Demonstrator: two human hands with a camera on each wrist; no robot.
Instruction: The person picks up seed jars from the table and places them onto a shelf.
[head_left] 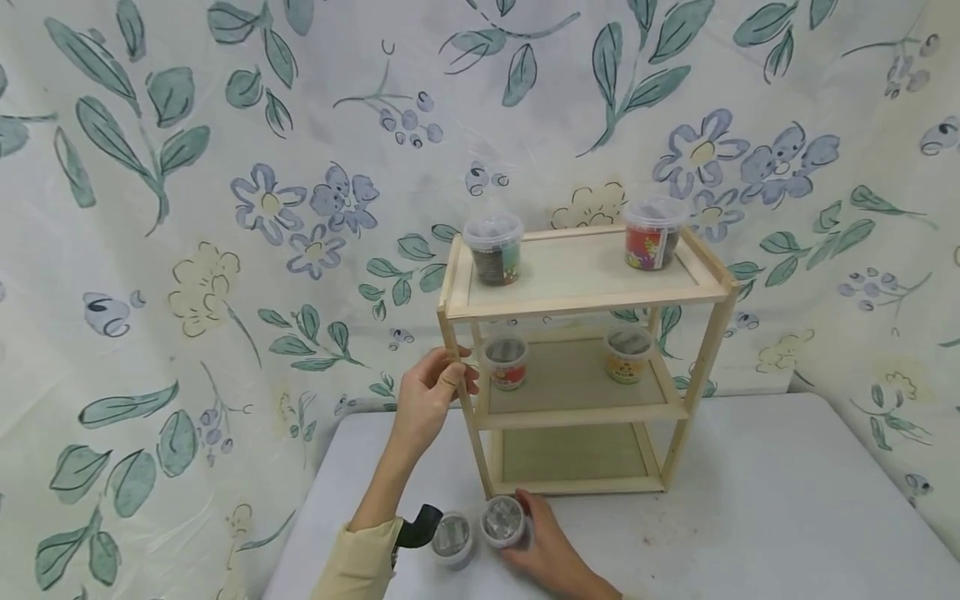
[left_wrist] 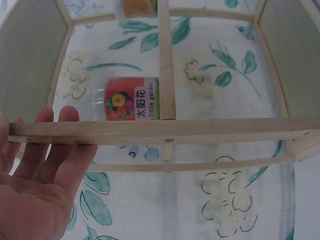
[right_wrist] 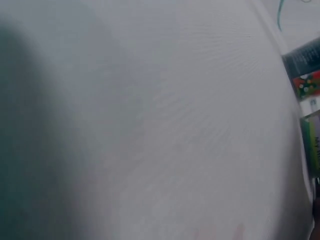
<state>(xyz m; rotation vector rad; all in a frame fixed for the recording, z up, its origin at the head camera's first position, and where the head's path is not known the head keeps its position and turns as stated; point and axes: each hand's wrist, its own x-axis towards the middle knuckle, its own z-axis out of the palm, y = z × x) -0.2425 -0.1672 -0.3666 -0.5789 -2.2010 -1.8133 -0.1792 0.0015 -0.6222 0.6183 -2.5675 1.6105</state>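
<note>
My left hand [head_left: 427,392] grips the left front post of a small three-tier wooden shelf [head_left: 581,412]. In the left wrist view, fingers [left_wrist: 69,114] wrap round that wooden post [left_wrist: 210,131], and a red-labelled tub [left_wrist: 132,98] shows behind it. On the white table in front of the shelf, my right hand [head_left: 547,546] holds a small clear-lidded tub [head_left: 503,521] from its right side, thumb and fingers around it. Just left of it stands a second lidded tub [head_left: 452,537]. The right wrist view is mostly a blurred pale surface, with printed labels [right_wrist: 309,85] at its right edge.
Two tubs stand on the top tier, one dark [head_left: 497,260] at left and one red [head_left: 651,242] at right. On the middle tier are a red-labelled tub [head_left: 507,363] and a yellow-labelled one [head_left: 627,358]. A floral cloth [head_left: 300,150] hangs behind the table [head_left: 780,500].
</note>
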